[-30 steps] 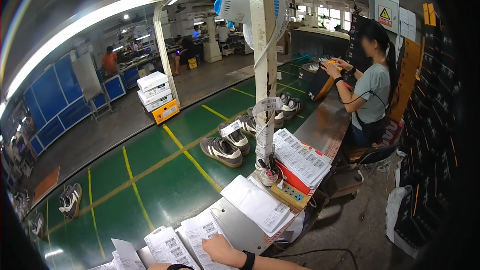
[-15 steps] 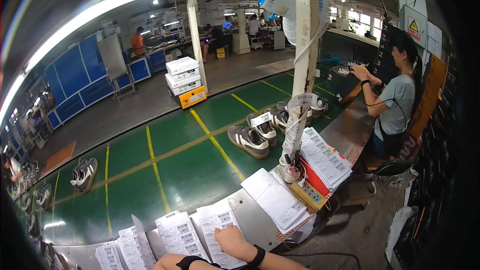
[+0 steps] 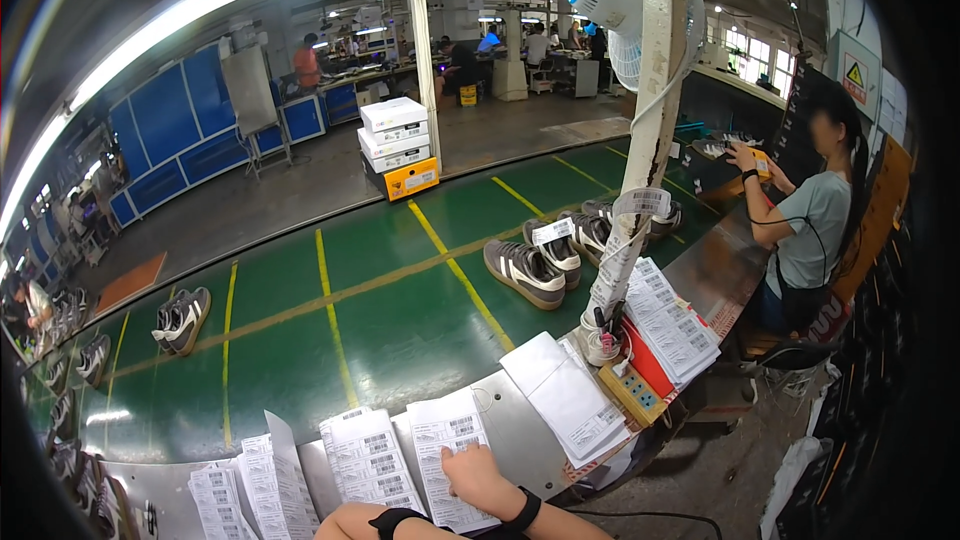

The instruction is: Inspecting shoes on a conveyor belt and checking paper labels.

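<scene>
My right hand [image 3: 474, 476], with a black band at the wrist, is on a stack of white label sheets [image 3: 440, 420] at the near edge of the bench. Its fingers are bent and pressed onto the top sheet's printed rows. Part of my left hand [image 3: 345, 522] and its black wrist strap show at the lower edge; the fingers are out of the frame. Just left of the right hand lies another stack of barcode label sheets [image 3: 368, 465]. Further left are more sheets [image 3: 268, 480], one page of them standing up, and a smaller pile [image 3: 217, 506].
Grey-and-white sneakers [image 3: 525, 275] stand on the green conveyor [image 3: 290, 340], with a further pair [image 3: 182, 322] at left. Shoe boxes [image 3: 395, 130] are stacked beyond. A white post [image 3: 640, 140], papers [image 3: 565, 395] and a power strip [image 3: 632, 392] are at right, near a seated co-worker [image 3: 810, 220].
The whole view has shifted, so the scene sits further right. My right hand stays on the same stack, its fingers slightly more spread. The co-worker's hands now hold something orange.
</scene>
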Demonstrator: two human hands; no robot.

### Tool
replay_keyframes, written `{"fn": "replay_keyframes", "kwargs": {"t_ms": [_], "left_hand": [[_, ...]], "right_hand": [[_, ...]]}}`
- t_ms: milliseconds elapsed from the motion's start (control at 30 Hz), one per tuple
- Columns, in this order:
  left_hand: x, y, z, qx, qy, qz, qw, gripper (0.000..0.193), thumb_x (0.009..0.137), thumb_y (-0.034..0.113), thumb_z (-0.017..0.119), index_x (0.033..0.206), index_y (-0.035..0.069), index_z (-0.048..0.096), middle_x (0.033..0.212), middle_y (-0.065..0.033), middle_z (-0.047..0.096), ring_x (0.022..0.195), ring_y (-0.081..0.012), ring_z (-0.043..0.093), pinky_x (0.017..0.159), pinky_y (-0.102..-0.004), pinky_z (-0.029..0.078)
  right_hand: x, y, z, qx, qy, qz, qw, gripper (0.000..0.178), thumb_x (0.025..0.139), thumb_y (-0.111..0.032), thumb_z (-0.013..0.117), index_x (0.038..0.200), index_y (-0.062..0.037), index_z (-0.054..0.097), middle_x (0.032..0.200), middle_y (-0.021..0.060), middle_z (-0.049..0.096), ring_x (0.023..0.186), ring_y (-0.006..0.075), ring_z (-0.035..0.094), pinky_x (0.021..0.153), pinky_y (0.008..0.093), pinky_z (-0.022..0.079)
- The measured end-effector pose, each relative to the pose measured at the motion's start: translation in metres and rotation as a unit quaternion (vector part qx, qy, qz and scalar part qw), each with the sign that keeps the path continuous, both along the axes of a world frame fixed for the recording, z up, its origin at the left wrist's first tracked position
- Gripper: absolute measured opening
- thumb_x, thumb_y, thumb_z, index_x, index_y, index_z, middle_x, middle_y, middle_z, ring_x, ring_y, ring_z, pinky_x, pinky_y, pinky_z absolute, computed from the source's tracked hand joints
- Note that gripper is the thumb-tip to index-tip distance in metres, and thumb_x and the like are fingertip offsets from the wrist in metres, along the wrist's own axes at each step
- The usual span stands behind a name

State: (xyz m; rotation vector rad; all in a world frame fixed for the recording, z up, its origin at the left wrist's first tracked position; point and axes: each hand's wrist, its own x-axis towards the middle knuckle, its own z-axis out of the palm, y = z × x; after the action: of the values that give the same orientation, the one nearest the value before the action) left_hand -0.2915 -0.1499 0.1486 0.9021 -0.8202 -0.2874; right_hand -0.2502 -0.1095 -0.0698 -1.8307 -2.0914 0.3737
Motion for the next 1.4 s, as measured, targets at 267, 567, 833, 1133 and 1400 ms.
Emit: {"fn": "replay_keyframes", "kwargs": {"t_ms": [267, 567, 833, 1133, 1400], "left_hand": [[0.007, 0.011, 0.001, 0.043, -0.041, 0.030, 0.998, 0.035, 0.099, 0.029, 0.060, 0.090, -0.005, 0.062, 0.091, -0.0181, 0.060, 0.080, -0.0326, 0.059, 0.071, -0.0404, 0.047], [0.008, 0.005, 0.005, 0.017, -0.038, 0.085, 0.996, 0.034, 0.099, 0.026, 0.058, 0.090, -0.006, 0.061, 0.092, -0.0194, 0.060, 0.082, -0.0348, 0.059, 0.073, -0.0419, 0.047], [0.003, -0.002, 0.005, -0.048, -0.068, 0.082, 0.993, 0.047, 0.095, 0.039, 0.062, 0.083, -0.006, 0.054, 0.082, -0.0189, 0.051, 0.075, -0.0383, 0.050, 0.069, -0.0447, 0.040], [-0.001, -0.002, 0.004, -0.070, -0.046, 0.064, 0.994, 0.050, 0.096, 0.041, 0.060, 0.080, -0.005, 0.052, 0.078, -0.0186, 0.046, 0.072, -0.0381, 0.047, 0.068, -0.0442, 0.038], [-0.002, -0.001, -0.008, -0.085, -0.059, 0.074, 0.992, 0.054, 0.094, 0.047, 0.061, 0.076, -0.002, 0.048, 0.076, -0.0158, 0.042, 0.070, -0.0370, 0.044, 0.065, -0.0443, 0.036]], "right_hand": [[0.004, 0.000, 0.003, -0.084, -0.055, 0.015, 0.995, 0.072, 0.066, -0.028, 0.083, 0.127, 0.0031, 0.059, 0.078, 0.0154, 0.070, 0.086, 0.0338, 0.066, 0.069, 0.0404, 0.051], [0.015, -0.007, -0.004, -0.049, -0.023, 0.040, 0.998, 0.069, 0.070, -0.033, 0.078, 0.126, 0.0034, 0.060, 0.077, 0.0156, 0.070, 0.085, 0.0318, 0.065, 0.069, 0.0409, 0.050], [0.016, -0.014, 0.001, -0.073, -0.017, -0.012, 0.997, 0.076, 0.065, -0.043, 0.082, 0.126, -0.0031, 0.063, 0.103, 0.0344, 0.065, 0.096, 0.0427, 0.067, 0.083, 0.0438, 0.055], [0.010, -0.017, 0.009, -0.068, 0.017, -0.003, 0.998, 0.076, 0.064, -0.043, 0.082, 0.126, -0.0029, 0.063, 0.106, 0.0393, 0.062, 0.096, 0.0456, 0.067, 0.084, 0.0443, 0.054], [0.012, -0.015, 0.010, -0.057, 0.013, 0.003, 0.998, 0.076, 0.064, -0.044, 0.082, 0.125, -0.0023, 0.064, 0.103, 0.0379, 0.064, 0.096, 0.0438, 0.067, 0.083, 0.0435, 0.054]]}}
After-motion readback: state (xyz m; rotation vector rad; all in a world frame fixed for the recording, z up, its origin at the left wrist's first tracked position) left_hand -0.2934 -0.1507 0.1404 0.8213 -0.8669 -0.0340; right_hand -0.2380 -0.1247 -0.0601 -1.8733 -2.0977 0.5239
